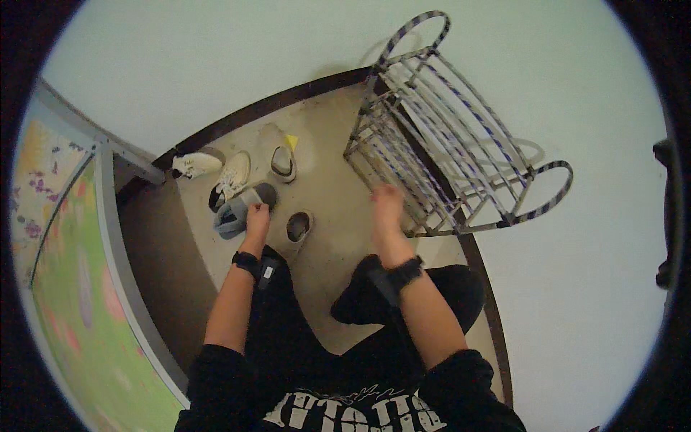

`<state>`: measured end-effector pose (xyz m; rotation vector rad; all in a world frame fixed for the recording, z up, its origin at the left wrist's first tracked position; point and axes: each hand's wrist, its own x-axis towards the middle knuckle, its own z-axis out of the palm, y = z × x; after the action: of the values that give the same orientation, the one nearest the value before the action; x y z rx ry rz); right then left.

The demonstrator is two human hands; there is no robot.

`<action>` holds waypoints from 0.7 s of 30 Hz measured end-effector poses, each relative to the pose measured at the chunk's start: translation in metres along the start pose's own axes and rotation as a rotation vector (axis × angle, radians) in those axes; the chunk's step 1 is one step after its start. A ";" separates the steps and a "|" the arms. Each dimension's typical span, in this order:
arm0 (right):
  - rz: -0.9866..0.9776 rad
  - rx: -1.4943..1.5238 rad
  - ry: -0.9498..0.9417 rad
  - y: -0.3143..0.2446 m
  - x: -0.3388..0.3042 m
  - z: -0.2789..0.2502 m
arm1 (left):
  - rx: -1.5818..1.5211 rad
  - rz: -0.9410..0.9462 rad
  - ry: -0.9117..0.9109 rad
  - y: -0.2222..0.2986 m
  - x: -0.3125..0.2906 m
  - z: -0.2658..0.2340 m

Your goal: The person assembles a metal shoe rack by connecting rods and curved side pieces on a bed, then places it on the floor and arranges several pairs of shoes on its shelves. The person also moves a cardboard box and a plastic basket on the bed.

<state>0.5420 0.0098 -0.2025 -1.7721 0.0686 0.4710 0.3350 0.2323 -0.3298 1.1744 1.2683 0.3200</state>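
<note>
My left hand [258, 216] is closed, its fingertips pinched at the edge of a grey slipper [232, 218] with a pale band near its middle. Beside it lie a white lace-up shoe [234, 175] and, farther left, another white shoe [198, 165]. To the right of that hand a beige shoe [299, 227] rests on the floor, and a similar one [283, 165] lies farther off. My right hand [387, 209] hangs beside the lower bars of a striped metal rack [446, 129]. Its fingers look loosely bent, with nothing visible in them.
The rack, with looped handles, stands against the pale wall [576, 288] at the right. A small yellow piece [291, 142] lies by the far beige shoe. A flower-patterned panel in a grey frame [108, 209] borders the left side. My dark-trousered legs [288, 317] are near the shoes.
</note>
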 end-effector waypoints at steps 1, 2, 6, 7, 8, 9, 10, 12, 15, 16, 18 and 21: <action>0.016 -0.007 -0.220 0.030 0.002 0.029 | 0.036 -0.038 0.030 -0.009 0.002 0.000; 0.103 -0.058 -0.408 0.057 0.003 0.054 | -0.141 -0.151 0.061 -0.016 0.002 0.000; 0.025 -0.913 -0.821 0.148 -0.009 0.108 | 0.160 -0.051 0.083 -0.033 0.001 -0.002; -0.048 -1.028 -0.802 0.167 -0.020 0.112 | 0.286 -0.039 0.077 -0.036 0.004 -0.006; -0.081 -1.004 -0.783 0.181 -0.024 0.118 | 0.394 -0.039 0.073 -0.041 0.008 -0.011; -0.115 -0.975 -0.750 0.192 -0.026 0.123 | 0.503 -0.060 0.065 -0.047 0.014 -0.019; -0.100 -0.962 -0.726 0.202 -0.028 0.122 | 0.612 -0.080 0.056 -0.053 0.019 -0.027; -0.193 -0.997 -0.792 0.215 -0.023 0.124 | 0.738 -0.037 0.096 -0.066 0.034 -0.041; -0.144 -0.996 -0.796 0.227 -0.022 0.121 | 0.798 0.143 0.242 -0.093 0.039 -0.058; -0.090 -1.001 -0.781 0.228 -0.023 0.119 | 0.809 0.224 0.293 -0.100 0.039 -0.062; -0.122 -0.959 -0.685 0.226 -0.023 0.115 | 0.806 0.279 0.310 -0.108 0.043 -0.067; -0.279 -0.969 -0.599 0.208 -0.016 0.103 | 0.826 0.149 0.259 -0.107 0.049 -0.064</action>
<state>0.4376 0.0502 -0.4066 -2.4244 -0.9582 0.8995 0.2546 0.2550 -0.4350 1.9812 1.6044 0.0407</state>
